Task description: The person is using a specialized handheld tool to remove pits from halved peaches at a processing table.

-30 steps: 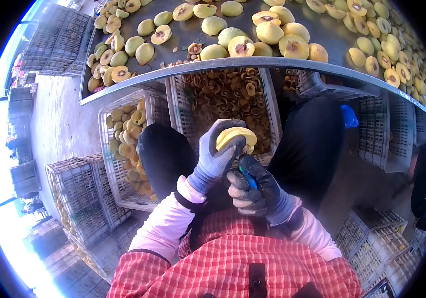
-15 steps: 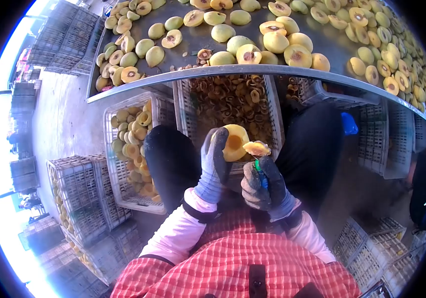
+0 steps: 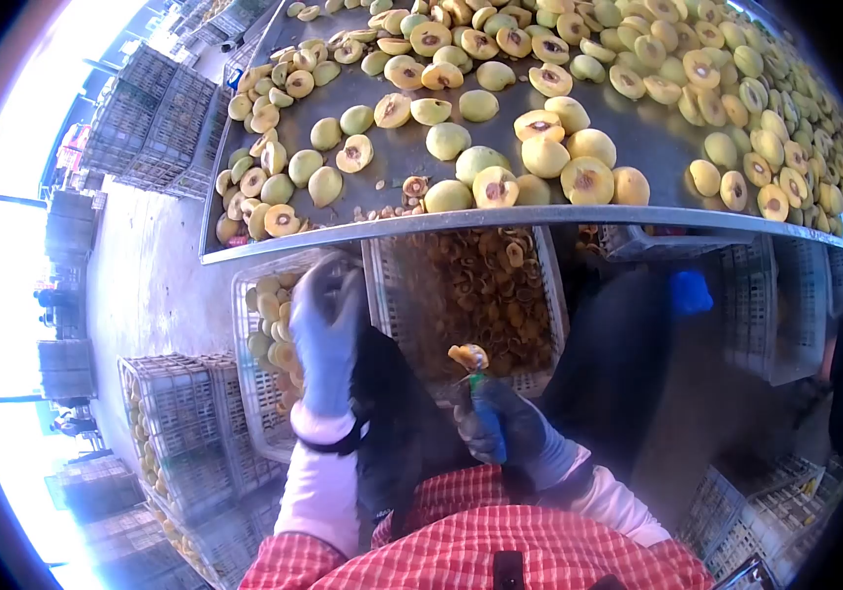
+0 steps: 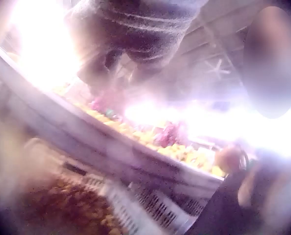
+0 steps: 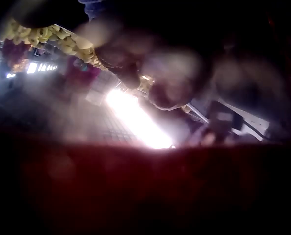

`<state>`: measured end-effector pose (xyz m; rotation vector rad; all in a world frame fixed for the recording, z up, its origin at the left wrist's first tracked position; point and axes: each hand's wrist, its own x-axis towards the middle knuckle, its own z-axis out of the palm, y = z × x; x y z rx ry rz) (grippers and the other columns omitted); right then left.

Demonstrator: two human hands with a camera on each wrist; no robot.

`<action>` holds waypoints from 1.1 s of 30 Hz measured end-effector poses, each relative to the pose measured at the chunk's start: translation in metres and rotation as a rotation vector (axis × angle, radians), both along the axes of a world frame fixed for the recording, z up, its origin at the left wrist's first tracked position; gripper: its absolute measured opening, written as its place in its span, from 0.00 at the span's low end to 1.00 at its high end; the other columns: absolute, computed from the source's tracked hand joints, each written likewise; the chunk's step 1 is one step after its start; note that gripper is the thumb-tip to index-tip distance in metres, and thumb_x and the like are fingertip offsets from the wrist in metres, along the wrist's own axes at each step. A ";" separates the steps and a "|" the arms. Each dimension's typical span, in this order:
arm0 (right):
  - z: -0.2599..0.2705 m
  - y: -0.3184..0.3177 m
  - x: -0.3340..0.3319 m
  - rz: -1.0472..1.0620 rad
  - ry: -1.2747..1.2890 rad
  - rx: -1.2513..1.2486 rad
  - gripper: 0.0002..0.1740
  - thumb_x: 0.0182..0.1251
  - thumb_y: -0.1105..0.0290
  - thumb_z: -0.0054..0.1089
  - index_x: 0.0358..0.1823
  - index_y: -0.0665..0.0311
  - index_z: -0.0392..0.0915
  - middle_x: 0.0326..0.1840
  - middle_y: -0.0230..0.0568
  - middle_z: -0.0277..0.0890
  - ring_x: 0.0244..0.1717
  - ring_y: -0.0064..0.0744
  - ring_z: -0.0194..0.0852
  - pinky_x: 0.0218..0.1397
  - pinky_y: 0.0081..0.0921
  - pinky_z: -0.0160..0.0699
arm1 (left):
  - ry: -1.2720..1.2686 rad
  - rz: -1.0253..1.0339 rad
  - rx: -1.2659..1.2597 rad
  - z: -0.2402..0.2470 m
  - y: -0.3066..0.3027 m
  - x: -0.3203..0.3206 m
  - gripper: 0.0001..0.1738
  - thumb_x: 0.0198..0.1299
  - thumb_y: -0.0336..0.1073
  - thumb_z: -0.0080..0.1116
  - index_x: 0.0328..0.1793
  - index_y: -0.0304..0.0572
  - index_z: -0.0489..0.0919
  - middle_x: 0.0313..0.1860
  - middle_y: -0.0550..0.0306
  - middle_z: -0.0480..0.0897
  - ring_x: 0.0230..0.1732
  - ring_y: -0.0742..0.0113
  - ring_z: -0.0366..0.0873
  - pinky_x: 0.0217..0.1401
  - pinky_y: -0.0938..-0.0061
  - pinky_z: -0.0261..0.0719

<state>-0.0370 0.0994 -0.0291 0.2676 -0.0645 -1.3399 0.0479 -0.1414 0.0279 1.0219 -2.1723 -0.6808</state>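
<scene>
In the head view my gloved left hand (image 3: 328,315) is over the left crate (image 3: 269,433) of peach halves (image 3: 269,305), close under the metal table's edge. Its fingers are loosely bent and no fruit shows in them; motion blurs the hand. My gloved right hand (image 3: 505,428) grips the blue and green handle of a small pitting tool (image 3: 480,383), held in front of my lap. On the tool's tip sits a brownish-yellow pit piece (image 3: 467,356). The left wrist view shows the left glove (image 4: 135,39) blurred against glare; the right wrist view is mostly dark.
A metal table (image 3: 579,214) ahead bears many halved peaches (image 3: 588,177). Beneath it, between my knees, a middle crate (image 3: 382,295) holds brown pit scraps (image 3: 490,305). Stacked crates (image 3: 185,423) stand at left, more crates (image 3: 755,501) at right. A blue object (image 3: 690,293) lies beyond my right knee.
My left hand has moved left from the middle crate to the left crate, and the hollowed peach half it held is gone from it. The right hand with tool and pit piece shifted slightly left and down.
</scene>
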 end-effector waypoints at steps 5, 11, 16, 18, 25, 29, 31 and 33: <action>-0.012 0.005 0.000 -0.075 0.195 0.265 0.17 0.72 0.54 0.51 0.52 0.57 0.73 0.31 0.36 0.77 0.23 0.27 0.73 0.26 0.24 0.74 | -0.670 -0.213 -0.210 0.011 -0.021 -0.147 0.26 0.52 0.55 0.62 0.45 0.40 0.83 0.41 0.47 0.84 0.46 0.53 0.83 0.44 0.61 0.78; -0.017 -0.002 -0.010 -0.200 0.398 0.486 0.20 0.72 0.51 0.51 0.51 0.60 0.75 0.27 0.34 0.75 0.22 0.24 0.72 0.24 0.22 0.74 | -1.031 -0.419 -0.125 -0.017 -0.056 -0.203 0.29 0.48 0.56 0.64 0.46 0.37 0.81 0.41 0.44 0.84 0.44 0.49 0.83 0.46 0.59 0.79; -0.010 -0.008 -0.013 -0.287 0.255 0.461 0.20 0.73 0.52 0.48 0.51 0.61 0.73 0.22 0.32 0.69 0.18 0.23 0.65 0.21 0.21 0.69 | -0.404 -0.449 0.139 -0.001 -0.053 -0.157 0.30 0.49 0.48 0.68 0.51 0.32 0.75 0.44 0.44 0.83 0.47 0.54 0.82 0.51 0.65 0.78; 0.018 -0.007 -0.023 -0.319 0.177 0.246 0.18 0.73 0.52 0.48 0.47 0.60 0.72 0.19 0.30 0.62 0.15 0.21 0.58 0.18 0.19 0.62 | 0.051 -0.539 0.489 0.000 -0.022 -0.128 0.31 0.51 0.43 0.68 0.55 0.32 0.71 0.47 0.49 0.80 0.49 0.61 0.79 0.53 0.68 0.76; 0.007 -0.015 -0.020 -0.409 0.855 0.554 0.19 0.71 0.49 0.52 0.42 0.59 0.72 0.22 0.32 0.71 0.19 0.24 0.70 0.21 0.17 0.67 | 0.629 -0.376 1.132 -0.017 0.075 -0.045 0.32 0.58 0.42 0.56 0.65 0.29 0.65 0.54 0.46 0.76 0.56 0.58 0.77 0.64 0.65 0.72; 0.036 -0.018 -0.022 -0.317 0.949 0.610 0.16 0.72 0.55 0.53 0.41 0.62 0.73 0.26 0.29 0.72 0.25 0.18 0.69 0.27 0.14 0.66 | 0.571 -0.348 1.016 -0.022 0.084 -0.028 0.36 0.58 0.50 0.55 0.65 0.31 0.66 0.55 0.46 0.76 0.56 0.59 0.77 0.64 0.68 0.70; 0.034 -0.020 -0.016 -0.302 1.230 0.442 0.14 0.73 0.62 0.52 0.46 0.67 0.75 0.34 0.25 0.72 0.30 0.13 0.64 0.33 0.10 0.63 | 0.547 -0.389 0.997 -0.024 0.087 -0.026 0.34 0.60 0.51 0.54 0.66 0.33 0.66 0.55 0.49 0.76 0.55 0.60 0.76 0.64 0.70 0.70; 0.031 -0.021 -0.010 -0.382 1.376 0.464 0.10 0.72 0.66 0.53 0.42 0.68 0.73 0.31 0.28 0.71 0.30 0.15 0.64 0.32 0.15 0.64 | 0.577 -0.350 1.048 -0.022 0.093 -0.026 0.30 0.64 0.48 0.52 0.65 0.34 0.67 0.55 0.51 0.76 0.54 0.63 0.76 0.62 0.71 0.71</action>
